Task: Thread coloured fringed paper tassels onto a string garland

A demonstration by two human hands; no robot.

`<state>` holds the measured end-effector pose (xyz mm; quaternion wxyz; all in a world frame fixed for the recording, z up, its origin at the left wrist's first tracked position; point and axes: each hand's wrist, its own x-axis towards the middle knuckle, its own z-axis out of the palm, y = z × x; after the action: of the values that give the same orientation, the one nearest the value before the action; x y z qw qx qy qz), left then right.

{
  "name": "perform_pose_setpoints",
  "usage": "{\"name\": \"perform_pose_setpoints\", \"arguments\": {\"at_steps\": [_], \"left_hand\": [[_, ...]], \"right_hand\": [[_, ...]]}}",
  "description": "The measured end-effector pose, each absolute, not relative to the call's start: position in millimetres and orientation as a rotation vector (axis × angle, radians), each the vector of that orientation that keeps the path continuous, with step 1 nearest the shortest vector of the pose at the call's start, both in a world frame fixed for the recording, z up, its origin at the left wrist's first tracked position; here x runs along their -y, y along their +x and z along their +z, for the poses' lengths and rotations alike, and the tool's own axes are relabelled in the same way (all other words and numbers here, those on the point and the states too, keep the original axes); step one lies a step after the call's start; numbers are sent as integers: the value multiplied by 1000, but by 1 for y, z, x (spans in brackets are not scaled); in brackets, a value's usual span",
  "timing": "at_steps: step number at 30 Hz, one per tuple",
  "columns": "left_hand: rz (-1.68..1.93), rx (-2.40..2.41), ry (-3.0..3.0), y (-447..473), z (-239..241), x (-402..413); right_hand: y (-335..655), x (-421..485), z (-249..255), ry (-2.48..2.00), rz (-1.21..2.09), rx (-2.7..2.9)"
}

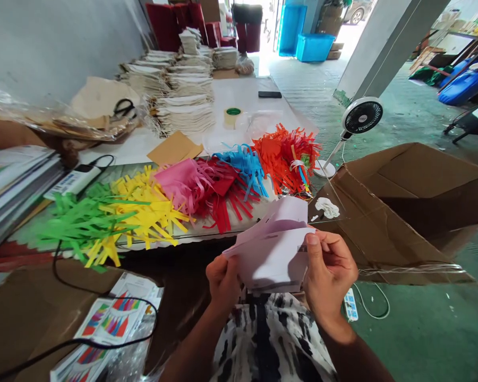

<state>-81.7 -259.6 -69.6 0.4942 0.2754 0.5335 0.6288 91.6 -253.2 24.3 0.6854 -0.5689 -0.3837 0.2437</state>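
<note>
Pale pinkish-white paper sheets (274, 260), folded or loosely stacked, are held up in front of my body. My left hand (224, 278) pinches their left edge. At the right edge, my right hand (330, 273) grips them with the thumb on top. Beyond the sheets, fringed paper bundles lie in a row along the table edge: green (82, 220), yellow (147, 207), pink (181, 183), dark red (225, 185), blue (245, 164) and orange-red (279, 154). What is printed on the sheets is too small to read.
Stacks of cream bundles (185, 101) stand farther back on the white table (239, 95). Scissors (124, 107) lie at left on plastic-wrapped material. A small fan (362, 115) and an open cardboard box (406, 201) are at right. Printed packets (111, 323) sit in a box below left, crossed by a black cable.
</note>
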Motion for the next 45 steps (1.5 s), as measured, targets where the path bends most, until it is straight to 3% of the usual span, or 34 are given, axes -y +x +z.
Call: {"name": "perform_pose_setpoints", "arguments": {"at_steps": [8, 15, 25, 35, 45], "left_hand": [[1562, -1024, 638, -78, -38, 250], [1627, -1102, 606, -75, -42, 243], [1540, -989, 320, -73, -27, 226], [1414, -873, 225, -83, -16, 219], [1458, -933, 171, -78, -19, 218]], "right_hand": [[116, 243, 17, -1073, 764, 873], [121, 239, 23, -1065, 829, 826], [135, 231, 17, -1027, 1203, 738], [139, 228, 9, -1036, 1254, 686], [136, 233, 7, -1124, 1080, 676]]}}
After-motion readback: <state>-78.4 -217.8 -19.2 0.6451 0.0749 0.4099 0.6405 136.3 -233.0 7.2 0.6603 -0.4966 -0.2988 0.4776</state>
